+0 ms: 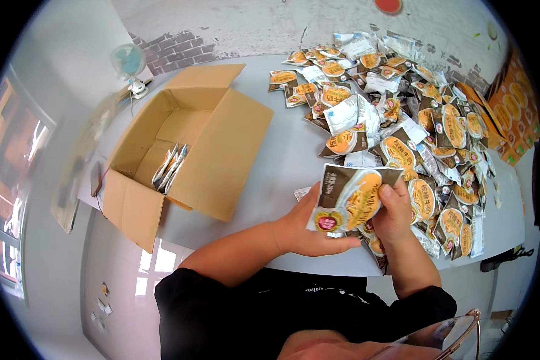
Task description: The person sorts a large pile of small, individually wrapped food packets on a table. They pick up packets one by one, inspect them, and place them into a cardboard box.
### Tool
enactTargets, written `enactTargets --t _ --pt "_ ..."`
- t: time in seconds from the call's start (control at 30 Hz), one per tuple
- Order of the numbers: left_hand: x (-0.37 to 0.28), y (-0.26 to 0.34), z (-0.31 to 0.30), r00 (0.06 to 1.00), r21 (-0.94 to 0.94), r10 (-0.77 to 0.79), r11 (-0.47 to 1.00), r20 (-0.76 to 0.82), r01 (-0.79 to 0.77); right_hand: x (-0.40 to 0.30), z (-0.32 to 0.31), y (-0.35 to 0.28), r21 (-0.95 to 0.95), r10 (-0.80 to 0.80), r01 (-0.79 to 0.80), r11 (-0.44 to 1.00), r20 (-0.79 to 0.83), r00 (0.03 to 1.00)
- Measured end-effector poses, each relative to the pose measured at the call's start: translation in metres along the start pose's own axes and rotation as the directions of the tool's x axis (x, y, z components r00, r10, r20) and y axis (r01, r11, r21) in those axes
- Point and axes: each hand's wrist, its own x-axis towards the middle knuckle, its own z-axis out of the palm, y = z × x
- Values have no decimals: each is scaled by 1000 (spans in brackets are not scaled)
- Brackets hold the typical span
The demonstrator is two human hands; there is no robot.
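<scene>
A brown and orange printed milk pouch [348, 195] is held up in front of me, its printed face towards the camera. My right hand [393, 211] pinches it at the right edge, thumb pressed on the front. Behind the pouch's left side lies my left hand [299, 225], its thumb stretched out below the lower edge; its fingers are hidden, so its grip cannot be made out. An open cardboard box [234, 148] stands to the left on the table, flaps spread. Inside, several pouches [168, 168] stand on edge against the near end.
A large heap of similar pouches [396, 150] covers the right side of the grey table [279, 135]. Beyond it are orange printed cartons [510, 108]. A small fan [130, 67] stands at the back left, and a dark phone-like object [96, 177] lies near the left edge.
</scene>
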Motion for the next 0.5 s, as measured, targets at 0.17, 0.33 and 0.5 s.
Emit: enactTargets --t 0.17,0.33,0.5 --pt "0 -4 -23 987 -502 -100 852 123 149 1 0 -12 30 -66 69 997 -91 994" --pt "10 -5 -25 951 -626 -295 725 95 287 -2 -4 -11 -440 -180 170 882 19 983" --pt "10 -2 -15 908 -531 -373 817 -192 223 0 9 -10 -521 -198 218 825 94 976"
